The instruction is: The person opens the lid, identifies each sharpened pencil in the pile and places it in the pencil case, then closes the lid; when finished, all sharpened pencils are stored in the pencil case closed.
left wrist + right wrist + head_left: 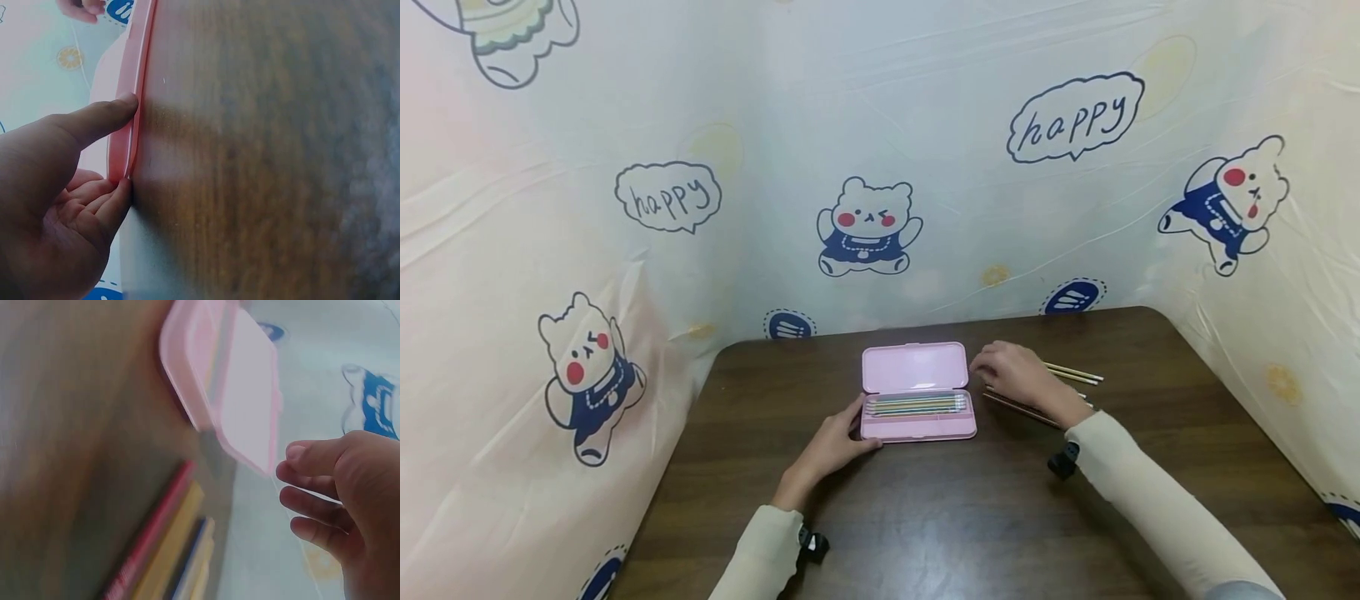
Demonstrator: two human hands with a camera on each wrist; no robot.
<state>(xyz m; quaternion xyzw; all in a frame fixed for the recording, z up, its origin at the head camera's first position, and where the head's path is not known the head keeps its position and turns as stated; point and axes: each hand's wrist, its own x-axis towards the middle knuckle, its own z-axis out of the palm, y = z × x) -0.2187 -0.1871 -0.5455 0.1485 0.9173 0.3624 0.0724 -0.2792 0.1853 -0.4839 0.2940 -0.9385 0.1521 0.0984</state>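
Observation:
A pink pencil case lies with its lid folded back, away from the person. Several striped pencils lie side by side in its back compartment. My left hand holds the case's near left corner, thumb along the front wall and fingers at the side, as the left wrist view shows on the pink wall. Just right of the lid is my right hand, fingers loosely bent with nothing between them. Loose pencils lie under and beside it; the right wrist view shows a red pencil and a yellow pencil among them.
More pencils stick out past the right hand on the brown wooden table. A patterned cloth with bears and the word "happy" hangs behind the table and along its sides. Each wrist wears a small black camera.

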